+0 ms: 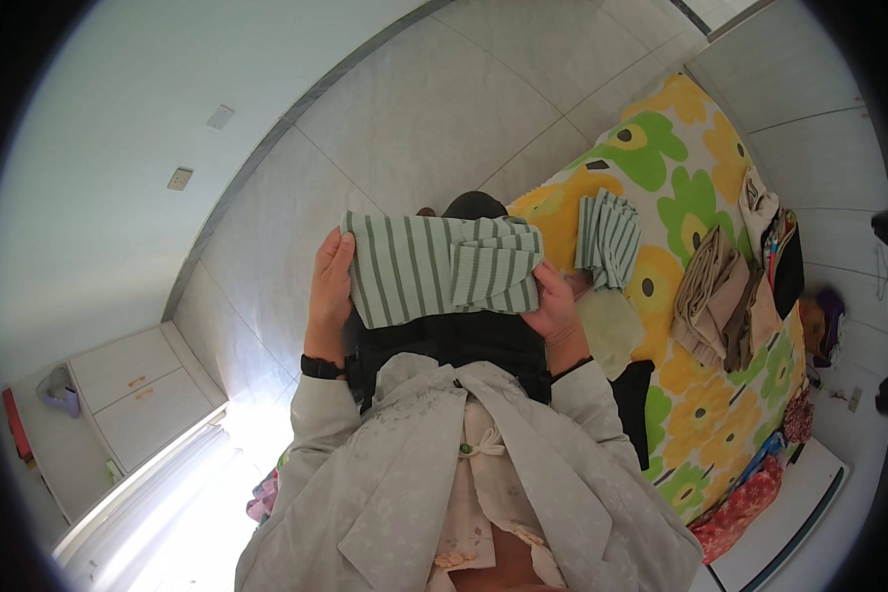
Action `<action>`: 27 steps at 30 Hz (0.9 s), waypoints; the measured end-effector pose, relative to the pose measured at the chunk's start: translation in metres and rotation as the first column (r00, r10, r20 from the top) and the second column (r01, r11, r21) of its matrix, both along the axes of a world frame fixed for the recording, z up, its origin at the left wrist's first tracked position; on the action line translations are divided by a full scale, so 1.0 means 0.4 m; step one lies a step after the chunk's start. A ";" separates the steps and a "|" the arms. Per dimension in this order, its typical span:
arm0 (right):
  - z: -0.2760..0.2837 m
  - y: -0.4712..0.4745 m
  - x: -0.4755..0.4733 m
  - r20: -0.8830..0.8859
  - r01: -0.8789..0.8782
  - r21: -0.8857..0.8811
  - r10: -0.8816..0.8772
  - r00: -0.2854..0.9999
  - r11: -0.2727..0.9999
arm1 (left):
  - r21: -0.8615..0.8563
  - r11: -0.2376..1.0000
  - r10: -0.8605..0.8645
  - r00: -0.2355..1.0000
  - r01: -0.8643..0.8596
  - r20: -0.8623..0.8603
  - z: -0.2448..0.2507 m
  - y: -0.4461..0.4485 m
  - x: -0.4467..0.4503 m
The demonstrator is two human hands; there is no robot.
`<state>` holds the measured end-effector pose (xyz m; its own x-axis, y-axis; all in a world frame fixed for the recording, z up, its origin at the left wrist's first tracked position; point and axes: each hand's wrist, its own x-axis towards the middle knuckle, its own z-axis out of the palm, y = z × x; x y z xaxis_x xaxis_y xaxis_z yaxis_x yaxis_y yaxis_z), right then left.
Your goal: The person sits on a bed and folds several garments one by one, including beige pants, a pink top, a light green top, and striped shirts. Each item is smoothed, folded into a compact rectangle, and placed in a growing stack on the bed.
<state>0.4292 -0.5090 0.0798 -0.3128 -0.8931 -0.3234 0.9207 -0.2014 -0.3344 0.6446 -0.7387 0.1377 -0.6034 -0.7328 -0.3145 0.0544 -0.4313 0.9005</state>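
Note:
A pale green knit garment [407, 266] with darker stripes is stretched between my two hands over my lap. Its right part is doubled over in layers. My left hand [331, 274] grips the left edge, thumb on top. At the right edge, my right hand [553, 300] holds the folded layers, its fingers partly hidden beneath. A matching striped cloth [608, 240], bunched in pleats, lies on the bed just beyond my right hand. Beside my right wrist is a plain pale green cloth [605, 329].
The bed [699, 411] with a flowered cover is on my right, bearing folded brown trousers [707, 296] and a black cloth [633, 403]. A red patterned cloth [740, 510] lies at its near end. A white cabinet [148, 399] stands at left, on the tiled floor [444, 111].

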 end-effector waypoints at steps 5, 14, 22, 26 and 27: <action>-0.006 0.000 -0.008 -0.097 -0.018 0.030 0.021 0.995 0.999 | 0.000 1.000 0.028 0.998 -0.028 0.055 0.006 0.004 -0.008; -0.025 -0.025 0.025 -0.436 -0.087 0.398 0.272 0.858 0.913 | 0.026 0.986 -0.161 0.978 0.165 -0.129 0.126 0.089 -0.075; 0.006 -0.049 0.034 -0.317 -0.252 0.381 0.382 0.868 0.889 | -0.182 0.868 -0.490 0.856 0.462 -0.165 0.225 0.138 -0.074; -0.029 -0.055 0.054 -0.134 -0.290 0.080 0.299 0.945 0.954 | -0.250 0.852 -0.509 0.839 0.459 -0.192 0.248 0.140 -0.072; -0.046 -0.056 0.059 -0.081 -0.283 0.116 0.293 0.953 0.952 | -0.269 0.848 -0.511 0.837 0.456 -0.193 0.252 0.139 -0.070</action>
<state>0.4530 -0.5312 0.0615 -0.0808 -0.9134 -0.3989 0.8970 0.1079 -0.4287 0.6167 -0.6829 0.2383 -0.9343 -0.3562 0.0166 0.1201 -0.2704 0.9552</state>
